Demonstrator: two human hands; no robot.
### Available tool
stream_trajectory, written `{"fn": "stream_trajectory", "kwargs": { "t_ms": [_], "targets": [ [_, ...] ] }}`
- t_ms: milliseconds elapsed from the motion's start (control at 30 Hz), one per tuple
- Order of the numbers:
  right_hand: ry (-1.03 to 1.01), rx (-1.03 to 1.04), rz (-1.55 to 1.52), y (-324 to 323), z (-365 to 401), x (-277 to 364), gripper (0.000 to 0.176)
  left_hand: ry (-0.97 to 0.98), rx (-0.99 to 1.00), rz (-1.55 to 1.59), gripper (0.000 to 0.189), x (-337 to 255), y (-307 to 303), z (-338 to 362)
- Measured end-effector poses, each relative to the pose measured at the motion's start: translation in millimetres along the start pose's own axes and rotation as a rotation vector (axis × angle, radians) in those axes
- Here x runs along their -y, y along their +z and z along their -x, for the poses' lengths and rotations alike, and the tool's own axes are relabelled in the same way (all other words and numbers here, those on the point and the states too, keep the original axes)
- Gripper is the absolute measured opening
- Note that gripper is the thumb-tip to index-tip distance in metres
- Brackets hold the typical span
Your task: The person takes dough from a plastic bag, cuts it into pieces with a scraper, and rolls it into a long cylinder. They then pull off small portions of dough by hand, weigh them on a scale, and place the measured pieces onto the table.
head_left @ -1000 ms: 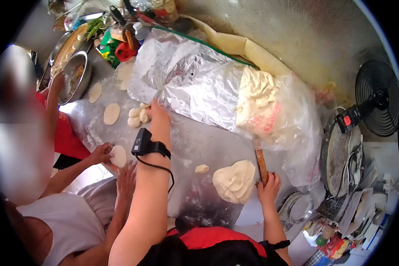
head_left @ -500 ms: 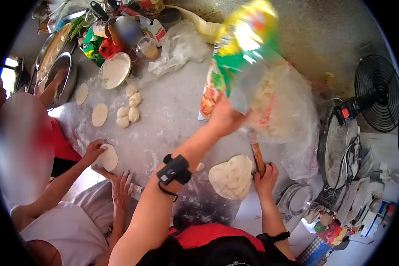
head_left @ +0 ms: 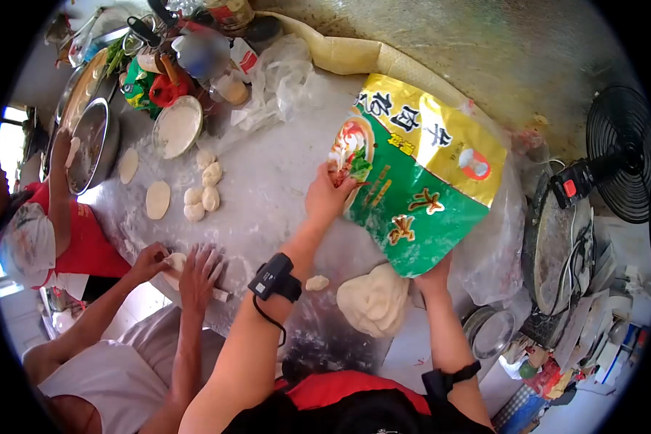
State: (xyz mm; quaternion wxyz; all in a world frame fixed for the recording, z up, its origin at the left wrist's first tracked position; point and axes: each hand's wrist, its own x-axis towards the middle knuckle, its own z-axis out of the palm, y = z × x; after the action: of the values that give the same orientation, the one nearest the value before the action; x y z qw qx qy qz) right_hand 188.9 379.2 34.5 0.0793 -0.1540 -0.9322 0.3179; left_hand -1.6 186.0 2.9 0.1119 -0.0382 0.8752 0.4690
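Observation:
My left hand [head_left: 328,194] grips the left edge of a green and yellow printed plastic bag [head_left: 441,195], which is spread flat over the right part of the table. My right hand [head_left: 435,275] reaches under the bag's lower edge, so its fingers are hidden. A large lump of dough [head_left: 372,302] lies beside my right hand, partly behind the bag's bottom corner. To its left is a small scrap of dough [head_left: 316,283]. From beneath the printed bag, a clear plastic bag [head_left: 505,264] sticks out at the right.
A co-worker's hands [head_left: 195,278] work a dough round at the left. Dough balls [head_left: 210,198] and flat rounds [head_left: 158,200] lie nearby. A flour bowl [head_left: 178,127] and a metal basin [head_left: 94,145] stand farther back. At the right are a fan [head_left: 618,155] and a round pan [head_left: 550,246].
The printed bag has come down from a raised, blurred position and now lies spread out. It covers the wooden rolling pin that my right hand held and most of the clear bag.

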Motion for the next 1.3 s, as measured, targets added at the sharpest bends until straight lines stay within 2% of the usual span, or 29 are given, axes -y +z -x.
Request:
{"fn": "stream_trajectory", "kwargs": {
  "t_ms": [33, 100, 167, 300, 400, 467, 500, 567, 633, 667, 733, 800, 900, 967, 1000, 1033, 1067, 1100, 1133, 1167, 1233, 1300],
  "targets": [
    [0.034, 0.079, -0.033, 3.4, -13.6, -3.1, 0.063, 0.038, 0.002, -0.080, 0.032, -1.0, -2.0, -11.2],
    [-0.044, 0.055, 0.256, 8.9, -35.9, 4.9, 0.064, 0.124, 0.024, -0.239, 0.030, -4.9, -0.5, -39.4],
    [0.157, 0.014, 0.182, 7.8, -55.2, 27.6, 0.070, 0.267, -0.063, -0.168, 0.026, 1.9, 2.5, -77.0],
    [0.107, -0.040, 0.092, 21.1, -70.4, 25.4, 0.070, 0.242, -0.236, -0.346, 0.023, -35.5, -11.0, -123.0],
    [0.123, -0.059, -0.082, -3.1, -74.5, 36.7, 0.068, 0.087, -0.091, -0.386, 0.026, -46.7, -28.7, -129.4],
    [0.127, -0.124, -0.152, -9.3, -66.2, 20.9, 0.066, 0.422, -0.400, -0.364, 0.039, -56.6, -32.9, -102.4],
    [0.082, -0.282, -0.095, -16.1, -64.0, 16.6, 0.064, 0.586, -0.553, -0.344, 0.047, -57.2, -34.2, -80.9],
    [-0.009, -0.584, 0.028, -29.9, -60.0, 15.7, 0.061, 0.887, -0.491, -0.261, 0.061, -53.8, -28.1, -27.1],
    [0.057, -0.681, 0.104, -38.8, -69.6, 16.0, 0.056, 1.023, -0.138, -0.167, 0.064, -49.7, -21.1, 38.2],
    [0.085, -0.733, 0.141, -42.3, -76.9, 15.4, 0.054, 1.014, -0.035, -0.208, 0.063, -51.5, -15.3, 61.5],
    [0.172, -0.630, 0.171, -39.1, -83.7, -4.2, 0.042, 0.978, 0.039, -0.381, 0.060, -47.5, -7.2, 73.2],
    [0.241, -0.534, 0.138, -45.3, -87.1, -17.4, 0.031, 0.915, -0.022, -0.642, 0.054, -30.2, 6.3, 63.8],
    [0.298, -0.452, -0.068, -57.4, -96.0, -18.1, 0.019, 0.754, -0.048, -0.540, 0.040, -18.7, -11.1, 12.0],
    [0.308, -0.457, -0.289, -68.5, -105.0, 8.9, 0.018, 0.580, -0.202, -0.328, 0.023, -38.4, -42.0, -27.4],
    [0.267, -0.483, -0.337, -70.1, -113.1, 27.9, 0.018, 0.416, -0.220, -0.132, 0.015, -59.7, -66.3, -44.7],
    [0.232, -0.511, -0.387, -68.3, -120.3, 52.2, 0.019, 0.402, -0.277, 0.047, 0.013, -83.4, -91.9, -54.7],
    [0.181, -0.456, -0.588, -60.9, -126.8, 85.9, 0.017, 0.387, -0.327, 0.225, 0.014, -101.1, -112.7, -61.6],
    [0.120, -0.404, -0.788, -47.7, -136.1, 116.9, 0.016, 0.442, -0.317, 0.471, 0.014, -108.0, -125.6, -69.0],
    [-0.061, -0.247, -0.581, -21.2, -144.1, 121.8, 0.018, 0.453, -0.455, 0.513, 0.010, -118.1, -130.4, -72.4],
    [-0.264, -0.126, -0.399, 5.3, -151.9, 126.7, 0.026, 0.426, -0.461, 0.526, 0.015, -118.6, -137.8, -75.3],
    [-0.455, -0.071, -0.167, 49.5, -132.8, 146.3, 0.040, 0.619, -0.680, 0.121, 0.028, -114.0, -141.2, -73.1],
    [-0.411, 0.432, -0.236, 16.4, -103.2, 174.3, 0.045, 0.771, -0.898, -0.201, 0.042, -132.2, -127.1, -27.5]
  ]
}}
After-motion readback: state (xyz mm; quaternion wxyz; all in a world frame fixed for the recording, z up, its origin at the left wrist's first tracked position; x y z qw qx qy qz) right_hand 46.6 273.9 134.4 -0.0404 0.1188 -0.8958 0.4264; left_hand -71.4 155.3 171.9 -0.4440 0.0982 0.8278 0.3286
